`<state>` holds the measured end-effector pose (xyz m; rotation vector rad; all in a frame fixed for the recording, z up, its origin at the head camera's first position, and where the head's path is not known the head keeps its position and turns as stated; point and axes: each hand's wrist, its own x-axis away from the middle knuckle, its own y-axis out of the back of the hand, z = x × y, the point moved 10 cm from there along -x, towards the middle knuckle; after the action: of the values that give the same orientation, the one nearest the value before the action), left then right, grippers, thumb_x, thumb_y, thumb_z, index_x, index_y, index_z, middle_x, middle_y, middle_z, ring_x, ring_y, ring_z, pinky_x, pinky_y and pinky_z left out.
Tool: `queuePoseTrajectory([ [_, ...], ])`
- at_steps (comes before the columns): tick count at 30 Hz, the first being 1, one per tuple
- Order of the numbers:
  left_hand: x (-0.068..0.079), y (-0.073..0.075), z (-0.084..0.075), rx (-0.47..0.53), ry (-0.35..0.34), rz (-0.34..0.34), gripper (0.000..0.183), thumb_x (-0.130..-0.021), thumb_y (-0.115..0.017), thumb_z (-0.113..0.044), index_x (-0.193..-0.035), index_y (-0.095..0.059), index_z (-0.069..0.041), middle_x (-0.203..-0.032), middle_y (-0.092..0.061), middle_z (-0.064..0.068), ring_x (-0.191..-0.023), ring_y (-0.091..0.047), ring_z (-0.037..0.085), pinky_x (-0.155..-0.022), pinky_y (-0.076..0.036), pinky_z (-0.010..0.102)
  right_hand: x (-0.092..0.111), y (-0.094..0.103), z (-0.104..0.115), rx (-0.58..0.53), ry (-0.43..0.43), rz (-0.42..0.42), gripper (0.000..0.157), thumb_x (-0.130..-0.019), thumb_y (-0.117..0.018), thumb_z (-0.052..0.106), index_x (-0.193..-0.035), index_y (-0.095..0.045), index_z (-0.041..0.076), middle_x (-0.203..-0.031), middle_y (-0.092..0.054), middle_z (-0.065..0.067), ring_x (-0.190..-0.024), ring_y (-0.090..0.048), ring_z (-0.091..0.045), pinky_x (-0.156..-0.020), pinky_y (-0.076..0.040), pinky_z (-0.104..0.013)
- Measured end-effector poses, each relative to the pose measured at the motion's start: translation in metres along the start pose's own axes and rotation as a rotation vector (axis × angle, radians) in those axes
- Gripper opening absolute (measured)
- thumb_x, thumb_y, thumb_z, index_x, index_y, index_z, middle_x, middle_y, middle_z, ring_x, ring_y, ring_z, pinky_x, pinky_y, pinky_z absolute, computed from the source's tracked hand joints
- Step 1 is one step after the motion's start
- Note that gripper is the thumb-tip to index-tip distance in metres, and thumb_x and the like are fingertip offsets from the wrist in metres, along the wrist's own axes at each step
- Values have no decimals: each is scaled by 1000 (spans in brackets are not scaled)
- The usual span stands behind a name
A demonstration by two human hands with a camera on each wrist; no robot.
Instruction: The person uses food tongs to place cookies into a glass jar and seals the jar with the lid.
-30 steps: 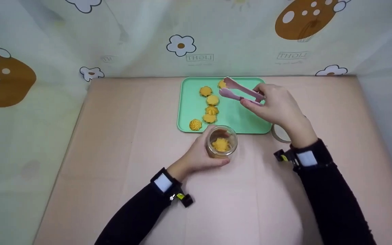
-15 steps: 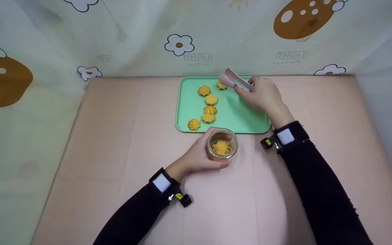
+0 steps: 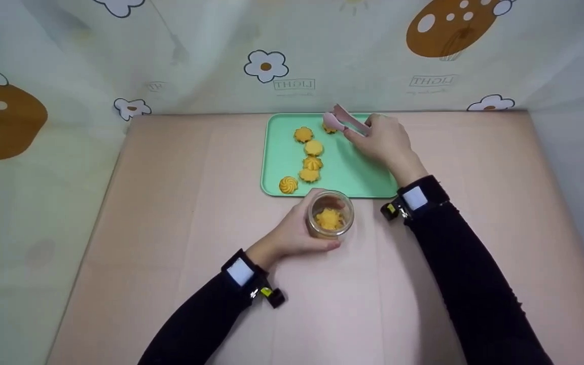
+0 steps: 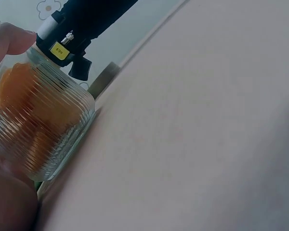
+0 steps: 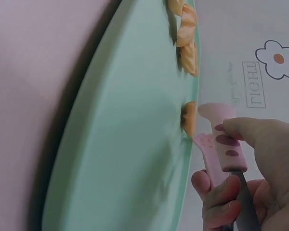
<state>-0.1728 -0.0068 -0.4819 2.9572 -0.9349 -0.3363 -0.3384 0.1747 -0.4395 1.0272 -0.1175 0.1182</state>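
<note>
My left hand (image 3: 299,230) grips a ribbed glass jar (image 3: 330,213), its mouth tilted up towards the head camera. Yellow cookies (image 4: 43,110) show through the jar's wall in the left wrist view. In my right hand (image 3: 386,142) is a pair of pink tongs (image 5: 226,139), pinched between thumb and fingers. Its spread tips are at a cookie (image 5: 189,119) near the far edge of the green tray (image 3: 363,177). From the head, the tongs partly hide that cookie; whether the tips touch it I cannot tell.
Several more cookies (image 3: 313,163) lie in a line down the tray's left half, with a swirled one (image 3: 288,185) at its near left corner. The pink-covered table (image 3: 170,203) meets a patterned curtain (image 3: 211,56) behind the tray.
My right hand has moved left and away from me, bringing the tongs' tips to the far cookie. A round pale object beside the tray is now hidden by the arm. The jar stays nearly still.
</note>
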Motion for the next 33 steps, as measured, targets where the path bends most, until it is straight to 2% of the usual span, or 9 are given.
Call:
queuePoseTrajectory([
  [9,0,-1,-2,-14,-7,2,90,-75,-99,-16,-151,-51,-17,-144,-64,1,-139,-57,21,-124,-42,43,-2,-8,1,-8,10,43,63,-102,-68,57,-125,-71,-1,-113,-68,-18,-95,-60,-32,-78,-49,-44],
  [18,-1,0,-2,-4,-29,5,87,-77,-99,-16,-150,-51,-12,-142,-65,5,-137,-58,24,-123,-43,44,1,-6,5,-13,102,-16,46,-101,-72,48,-107,-75,2,-95,-67,-13,-85,-58,-29,-70,-43,-39],
  [28,-2,0,-1,1,-34,4,88,-76,-100,-16,-149,-52,-13,-141,-66,5,-137,-58,24,-124,-42,44,5,-4,1,-14,117,-44,47,-102,-72,48,-105,-76,1,-91,-67,-12,-79,-57,-27,-66,-42,-37],
  [33,-1,0,-2,0,-34,6,88,-76,-100,-15,-150,-52,-13,-141,-66,4,-137,-59,24,-124,-42,44,14,-5,-6,-25,93,-50,47,-104,-69,47,-107,-73,1,-92,-68,-14,-79,-60,-28,-64,-45,-38],
])
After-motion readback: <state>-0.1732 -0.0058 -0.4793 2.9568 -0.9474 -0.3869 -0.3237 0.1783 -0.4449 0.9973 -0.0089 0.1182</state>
